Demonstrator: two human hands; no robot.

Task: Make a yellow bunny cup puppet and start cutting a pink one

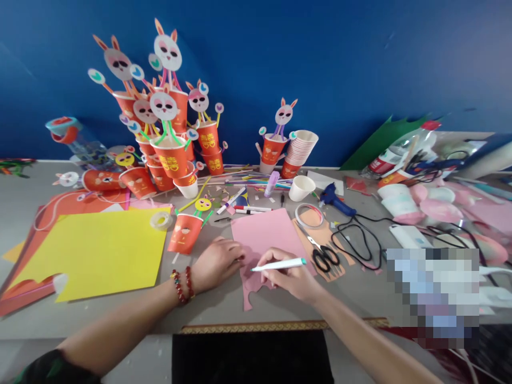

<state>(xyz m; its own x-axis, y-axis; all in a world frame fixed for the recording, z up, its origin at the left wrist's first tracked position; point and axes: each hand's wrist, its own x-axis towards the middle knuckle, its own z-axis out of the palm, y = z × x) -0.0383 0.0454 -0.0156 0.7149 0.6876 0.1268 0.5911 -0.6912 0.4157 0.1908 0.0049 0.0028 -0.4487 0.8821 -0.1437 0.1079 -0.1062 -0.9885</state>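
Note:
A white marker pen point(280, 265) with teal ends is held in my right hand point(286, 277), its tip pointing left over the lower part of a pink paper sheet point(268, 229). That sheet has curved cut-outs along its near edge. My left hand point(222, 261), wearing bead bracelets at the wrist, has its fingers curled together at the sheet's left edge; what they hold, if anything, is hidden. Behind it stands a red paper cup point(184, 233) with a yellow smiling face on top. Black-handled scissors point(325, 258) lie right of the pink sheet on orange paper point(314, 221).
Stacked red cups point(171, 160) with rabbit faces rise at the back left. Yellow card point(108, 253) lies left. Plain stacked cups point(303, 145), a white cup point(302, 188), a blue glue gun point(338, 201) and its looped cord point(378, 240) are right. A plastic bottle point(400, 146) leans farther right.

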